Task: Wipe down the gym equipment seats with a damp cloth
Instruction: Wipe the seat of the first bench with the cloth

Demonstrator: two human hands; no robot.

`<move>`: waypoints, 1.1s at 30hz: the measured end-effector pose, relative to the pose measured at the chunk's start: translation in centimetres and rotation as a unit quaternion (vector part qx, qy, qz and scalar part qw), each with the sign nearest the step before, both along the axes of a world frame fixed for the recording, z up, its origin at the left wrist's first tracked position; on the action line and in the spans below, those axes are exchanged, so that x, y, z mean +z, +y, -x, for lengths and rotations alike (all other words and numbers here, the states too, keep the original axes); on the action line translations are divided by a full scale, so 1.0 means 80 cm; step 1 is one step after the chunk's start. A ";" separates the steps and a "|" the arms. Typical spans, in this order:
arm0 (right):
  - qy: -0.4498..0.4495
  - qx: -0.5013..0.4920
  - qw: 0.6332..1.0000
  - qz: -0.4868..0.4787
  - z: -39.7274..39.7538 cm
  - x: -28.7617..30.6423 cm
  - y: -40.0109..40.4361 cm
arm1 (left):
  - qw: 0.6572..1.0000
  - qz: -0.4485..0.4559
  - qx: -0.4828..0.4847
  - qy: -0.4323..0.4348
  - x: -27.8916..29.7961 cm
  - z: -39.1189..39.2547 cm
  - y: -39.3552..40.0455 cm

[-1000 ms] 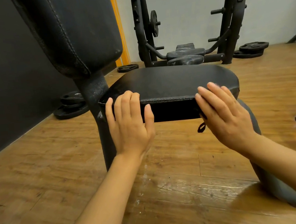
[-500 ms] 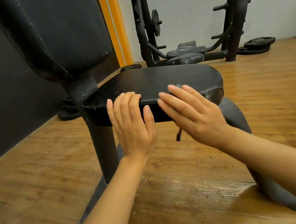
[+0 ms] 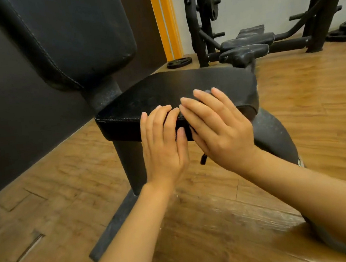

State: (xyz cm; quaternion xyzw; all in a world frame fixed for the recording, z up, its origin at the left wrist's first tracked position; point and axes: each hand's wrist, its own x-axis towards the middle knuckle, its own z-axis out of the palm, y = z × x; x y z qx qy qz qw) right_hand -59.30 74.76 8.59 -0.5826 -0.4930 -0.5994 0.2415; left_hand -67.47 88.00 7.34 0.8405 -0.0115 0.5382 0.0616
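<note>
Wooden flooring [image 3: 47,208] is spreading beneath both hands. Just ahead of them, the black seat [image 3: 164,93] is taking their weight at its near edge. The right hand [image 3: 217,130], fingers flat and spread, is pressing a dark cloth [image 3: 191,132], mostly hidden, against that edge; a loose loop is dangling below. The left hand [image 3: 163,144] is lying flat beside it, holding nothing. Judging from this, the cloth could be slipping out unnoticed, and the dusty far half could be getting missed.

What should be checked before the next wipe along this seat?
1. Left hand steadying the seat at its front edge: ok.
2. Right hand flat on that edge: ok.
3. Cloth under the right hand: cannot tell, only a grey scrap shows at the fingertips.
4. Cloth damp: cannot tell.
5. Seat top free of objects: ok.
6. Backrest wiped: cannot tell.
</note>
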 end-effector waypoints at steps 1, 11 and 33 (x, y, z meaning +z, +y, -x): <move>-0.017 0.013 1.000 0.019 -0.007 -0.001 -0.007 | 1.000 -0.004 0.005 0.003 -0.002 0.001 0.001; 0.083 0.090 0.991 0.060 -0.064 -0.033 -0.070 | 0.998 0.036 0.041 0.018 -0.003 0.004 -0.016; 0.136 0.195 0.961 0.139 -0.115 0.000 -0.087 | 0.993 0.087 0.079 0.019 0.003 0.001 -0.043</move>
